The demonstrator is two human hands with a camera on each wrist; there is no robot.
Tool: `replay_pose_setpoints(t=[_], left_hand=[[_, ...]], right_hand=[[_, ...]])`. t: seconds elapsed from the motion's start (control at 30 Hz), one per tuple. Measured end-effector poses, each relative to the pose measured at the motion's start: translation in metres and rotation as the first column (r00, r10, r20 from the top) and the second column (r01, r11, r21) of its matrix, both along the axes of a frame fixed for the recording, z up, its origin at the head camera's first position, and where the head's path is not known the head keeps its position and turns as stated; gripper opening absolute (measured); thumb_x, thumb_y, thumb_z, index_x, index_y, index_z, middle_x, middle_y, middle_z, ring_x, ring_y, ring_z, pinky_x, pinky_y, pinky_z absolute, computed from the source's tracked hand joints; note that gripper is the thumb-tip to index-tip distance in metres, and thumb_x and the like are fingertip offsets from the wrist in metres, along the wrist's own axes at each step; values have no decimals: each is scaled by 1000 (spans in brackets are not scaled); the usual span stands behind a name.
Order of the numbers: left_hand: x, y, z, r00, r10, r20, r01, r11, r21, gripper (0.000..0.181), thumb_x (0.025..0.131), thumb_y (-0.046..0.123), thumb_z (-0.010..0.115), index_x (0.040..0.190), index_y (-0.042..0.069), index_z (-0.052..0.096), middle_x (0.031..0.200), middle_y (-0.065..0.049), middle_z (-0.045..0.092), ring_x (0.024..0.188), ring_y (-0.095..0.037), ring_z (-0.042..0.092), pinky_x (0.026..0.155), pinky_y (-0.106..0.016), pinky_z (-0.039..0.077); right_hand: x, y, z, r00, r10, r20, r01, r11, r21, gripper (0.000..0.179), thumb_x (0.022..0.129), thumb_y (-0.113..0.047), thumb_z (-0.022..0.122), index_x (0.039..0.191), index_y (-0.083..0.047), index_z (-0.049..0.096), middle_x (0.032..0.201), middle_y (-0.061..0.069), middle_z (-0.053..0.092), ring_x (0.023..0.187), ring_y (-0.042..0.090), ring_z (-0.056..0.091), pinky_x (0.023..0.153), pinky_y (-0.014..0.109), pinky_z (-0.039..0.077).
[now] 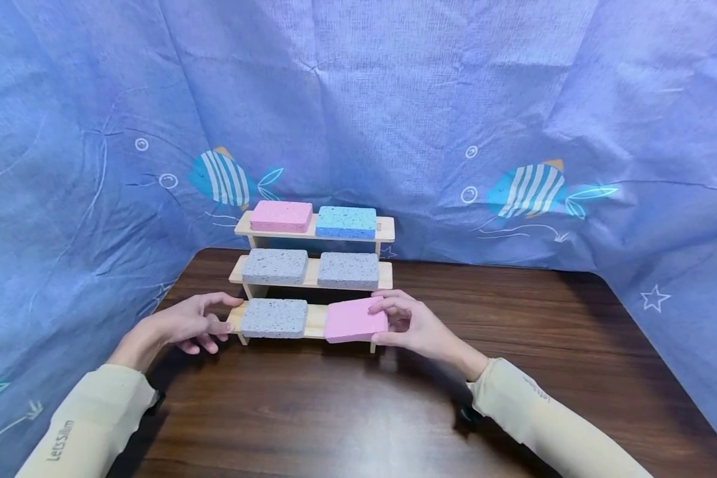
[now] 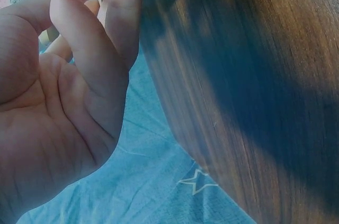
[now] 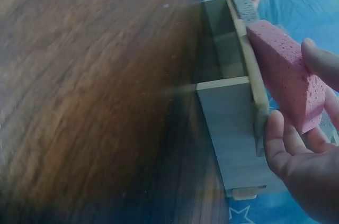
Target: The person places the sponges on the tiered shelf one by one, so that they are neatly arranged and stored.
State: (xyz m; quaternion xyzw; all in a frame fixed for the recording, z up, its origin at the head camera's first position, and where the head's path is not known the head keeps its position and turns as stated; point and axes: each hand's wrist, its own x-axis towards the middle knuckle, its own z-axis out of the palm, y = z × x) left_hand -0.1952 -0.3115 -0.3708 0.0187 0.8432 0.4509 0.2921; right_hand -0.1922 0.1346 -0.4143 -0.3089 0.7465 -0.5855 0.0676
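Note:
A three-tier wooden stand (image 1: 317,319) stands on the table and carries several sponges. My right hand (image 1: 411,324) grips a pink sponge (image 1: 354,320) by its right end, over the right part of the lowest tier. In the right wrist view the pink sponge (image 3: 286,65) is tilted, thumb on one side and fingers on the other. At the left end of the lowest tier, my left hand (image 1: 194,323) pinches the wood between finger and thumb, its other fingers loosely bent. Beside it on that tier lies a grey sponge (image 1: 273,317).
Two grey sponges, left (image 1: 275,265) and right (image 1: 348,269), lie on the middle tier. The top tier bears another pink sponge (image 1: 281,216) and a blue sponge (image 1: 346,221). A blue fish-print cloth (image 1: 382,133) hangs behind the dark wooden table (image 1: 311,411).

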Motion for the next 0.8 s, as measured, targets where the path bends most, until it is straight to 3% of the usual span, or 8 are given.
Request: replay_pose_setpoints(t=[0.13, 0.2, 0.53, 0.8], left_hand=[[0, 0, -1, 1000, 1, 2, -1, 1000, -10, 63, 96, 13, 68, 152, 12, 39, 91, -15, 65, 65, -24, 68, 46, -27, 49], [0, 0, -1, 1000, 1, 3, -1, 1000, -13, 63, 96, 14, 69, 152, 12, 39, 92, -15, 65, 65, -24, 68, 46, -27, 48], [0, 1, 3, 999, -34, -20, 35, 999, 28, 61, 96, 12, 68, 150, 9, 40, 89, -15, 65, 65, -24, 69, 45, -25, 47], [0, 1, 3, 1000, -11, -7, 11, 1000, 6, 60, 96, 12, 68, 150, 11, 41, 89, -14, 65, 65, -24, 69, 45, -26, 47]], right_hand=[[0, -5, -6, 997, -23, -72, 31, 994, 100, 40, 77, -11, 90, 113, -11, 72, 137, 11, 55, 81, 26, 62, 62, 26, 50], [1, -6, -7, 995, -29, -94, 41, 990, 133, 40, 77, -15, 91, 113, -12, 73, 134, 12, 54, 74, 28, 59, 60, 26, 49], [-3, -6, -4, 993, -70, -95, 87, 978, 188, 42, 76, -18, 92, 115, -16, 75, 123, 11, 48, 80, 26, 55, 63, 28, 48], [-3, -8, -3, 989, -44, -143, 75, 973, 217, 40, 78, -24, 91, 115, -20, 76, 125, 6, 49, 77, 21, 56, 63, 31, 50]])
